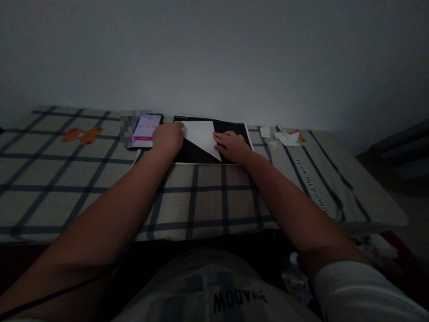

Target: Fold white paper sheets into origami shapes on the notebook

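A white sheet of paper (203,136), folded to a point, lies on a black board (234,129) at the far side of a bed. My left hand (167,137) rests curled on the paper's left edge, its fingers pressed down on the fold. My right hand (232,145) lies flat on the paper's right edge and lower tip, fingers stretched toward the left. Both hands touch the paper; neither lifts it.
The bed has a checked cover (67,179) with an orange bear print (82,134). A lit phone (147,129) lies left of the board. Paper scraps (284,136) sit to the right. A plain wall stands behind. The room is dim.
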Motion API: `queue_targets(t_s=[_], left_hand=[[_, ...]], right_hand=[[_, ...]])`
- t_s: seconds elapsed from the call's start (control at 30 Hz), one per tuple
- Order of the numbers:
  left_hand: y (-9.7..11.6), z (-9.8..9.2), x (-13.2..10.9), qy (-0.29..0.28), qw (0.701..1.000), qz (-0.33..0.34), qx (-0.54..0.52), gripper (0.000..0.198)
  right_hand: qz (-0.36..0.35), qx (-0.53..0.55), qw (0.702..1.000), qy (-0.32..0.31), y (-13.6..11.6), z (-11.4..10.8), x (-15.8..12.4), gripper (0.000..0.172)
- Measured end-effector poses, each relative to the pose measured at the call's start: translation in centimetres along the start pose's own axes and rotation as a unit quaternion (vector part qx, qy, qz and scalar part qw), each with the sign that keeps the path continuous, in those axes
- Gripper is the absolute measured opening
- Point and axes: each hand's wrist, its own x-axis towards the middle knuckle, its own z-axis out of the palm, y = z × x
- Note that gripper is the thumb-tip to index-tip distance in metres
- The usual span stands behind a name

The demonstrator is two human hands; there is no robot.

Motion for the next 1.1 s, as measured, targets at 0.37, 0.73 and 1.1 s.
queue_targets(t_s=[0.37,0.73,1.1], left_hand=[[0.6,0.2,-0.6,-0.016,0.998,0.026,0.061,0.05],[1.9,-0.7,-2.1,-0.059,0.994,0.065,0.073,0.054],[2.4,-0.8,-2.7,-0.064,0.992,0.07,0.088,0.062]], right_hand=[[-0.006,0.002,1.0,0.002,0.3,0.2,0.2,0.061],[-0.002,0.008,1.0,0.004,0.2,0.2,0.1,0.061],[0.001,0.022,1.0,0.003,0.8,0.5,0.4,0.06]])
